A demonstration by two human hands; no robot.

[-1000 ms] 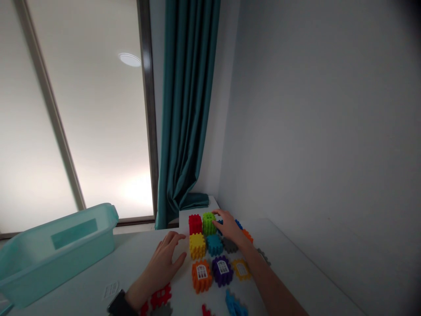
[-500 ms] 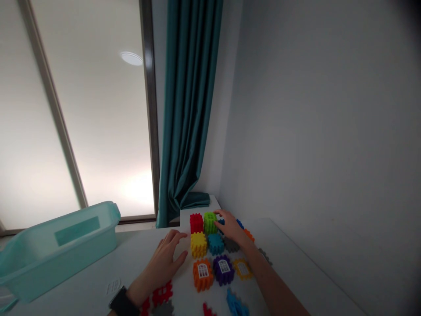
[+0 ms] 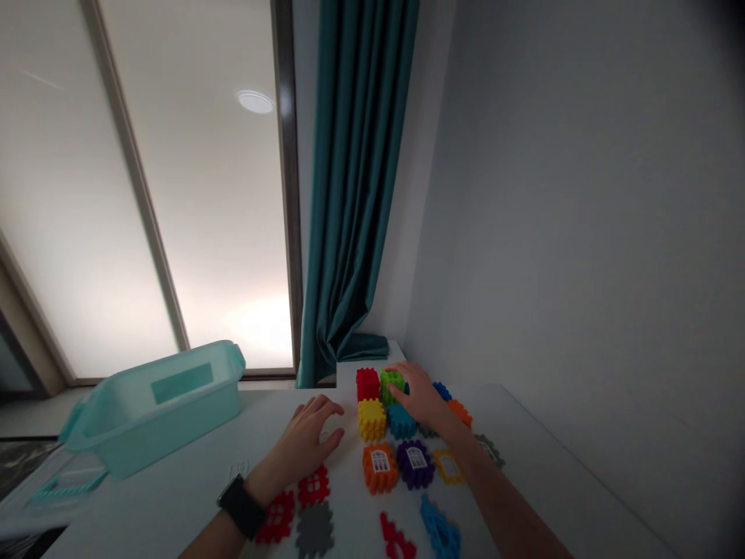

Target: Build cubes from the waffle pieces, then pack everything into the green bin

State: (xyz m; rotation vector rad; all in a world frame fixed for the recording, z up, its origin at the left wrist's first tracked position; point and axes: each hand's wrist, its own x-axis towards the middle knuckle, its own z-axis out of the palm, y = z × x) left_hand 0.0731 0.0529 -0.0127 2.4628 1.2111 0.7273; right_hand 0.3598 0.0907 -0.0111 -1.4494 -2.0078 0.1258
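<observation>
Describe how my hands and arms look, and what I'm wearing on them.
Your left hand and right hand have no gloves. A black watch with a squarish face sits on the left wrist; the right wrist has nothing on it. No sleeves cover the visible forearms.

Lone head camera's looking forward and down over tabletop [image 3: 541, 458], facing curtain [image 3: 364, 155] dead centre; wall [image 3: 582, 233] filling right side, left hand [image 3: 307, 441] and right hand [image 3: 422, 394] showing low, fairly near.
</observation>
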